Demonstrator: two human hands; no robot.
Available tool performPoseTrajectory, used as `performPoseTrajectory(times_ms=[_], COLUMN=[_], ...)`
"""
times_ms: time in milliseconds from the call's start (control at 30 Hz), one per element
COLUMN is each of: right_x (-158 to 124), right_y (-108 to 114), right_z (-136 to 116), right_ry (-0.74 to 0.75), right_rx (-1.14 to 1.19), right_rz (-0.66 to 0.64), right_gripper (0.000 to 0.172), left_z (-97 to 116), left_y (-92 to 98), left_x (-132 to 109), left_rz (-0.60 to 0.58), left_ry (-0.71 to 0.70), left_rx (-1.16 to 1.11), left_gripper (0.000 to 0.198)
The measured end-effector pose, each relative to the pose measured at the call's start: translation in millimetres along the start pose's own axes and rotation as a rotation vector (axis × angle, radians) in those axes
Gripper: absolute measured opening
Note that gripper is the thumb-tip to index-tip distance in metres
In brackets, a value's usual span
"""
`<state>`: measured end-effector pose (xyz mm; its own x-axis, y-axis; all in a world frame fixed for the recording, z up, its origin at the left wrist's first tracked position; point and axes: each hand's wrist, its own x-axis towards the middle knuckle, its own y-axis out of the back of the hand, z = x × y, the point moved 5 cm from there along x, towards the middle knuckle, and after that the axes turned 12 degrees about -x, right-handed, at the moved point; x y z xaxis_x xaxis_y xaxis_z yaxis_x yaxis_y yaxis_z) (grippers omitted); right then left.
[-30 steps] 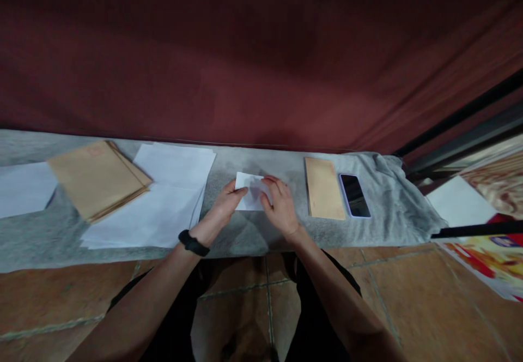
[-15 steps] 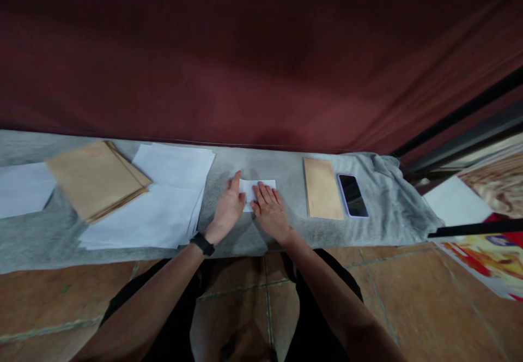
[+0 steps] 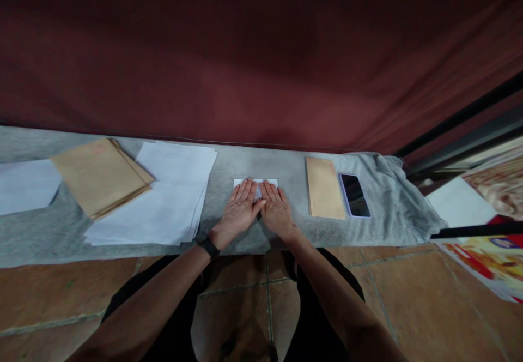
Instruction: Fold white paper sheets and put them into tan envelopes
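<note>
A small folded white paper (image 3: 256, 182) lies flat on the grey cloth (image 3: 245, 160) in front of me. My left hand (image 3: 239, 210) and my right hand (image 3: 277, 209) rest side by side on top of it, palms down, fingers stretched out flat. Only the far edge of the paper shows past my fingertips. A black band sits on my left wrist.
A stack of white sheets (image 3: 163, 198) and a pile of brown envelopes (image 3: 100, 175) lie to the left, with another white sheet (image 3: 24, 185) beyond. To the right are one brown envelope (image 3: 324, 186) and a phone (image 3: 354, 194). A dark red curtain hangs behind.
A second ago both hands held the folded paper up by its edges. They laid it down, and now both palms lie flat on it.
</note>
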<state>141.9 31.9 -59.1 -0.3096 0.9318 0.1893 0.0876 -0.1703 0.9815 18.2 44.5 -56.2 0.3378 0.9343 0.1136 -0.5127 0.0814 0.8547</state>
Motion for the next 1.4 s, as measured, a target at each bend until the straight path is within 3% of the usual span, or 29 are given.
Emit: performPoseTrajectory(times_ms=[400,800,933,1100,1233,1400], right_x=[-6.1,-9.6,-5.0,0.3,0.9,0.7], right_y=[-0.4,3.8,10.0,10.6,6.6,2.1], right_z=[29.4,45.8,35.4,4.3,3.5,15.0], right_ry=[-0.091,-0.186,-0.148,0.062,0.04,-0.016], right_rx=[-0.053,-0.027,0.024,0.084,0.038,0.001], right_rz=[0.024,0.022,0.028,-0.027,-0.018,0.016], right_gripper=[0.059,0.055,0.055,0.054,0.053,0.057], left_z=[-19.6,-35.7,-21.1,6.6,5.8,-5.9], left_y=[10.7,24.1,24.4,3.4,-2.1,5.3], left_x=[-5.5,-9.3,-9.9,-9.7,-9.1,-8.9], left_rz=[0.026,0.094,0.14,-0.01,-0.008,0.026], left_ry=[0.048,0.108,0.041,-0.098,-0.069,-0.022], left_rx=[0.13,0.108,0.071,0.033,0.058,0.074], left_gripper=[0.071,0.067,0.066,0.061,0.062,0.065])
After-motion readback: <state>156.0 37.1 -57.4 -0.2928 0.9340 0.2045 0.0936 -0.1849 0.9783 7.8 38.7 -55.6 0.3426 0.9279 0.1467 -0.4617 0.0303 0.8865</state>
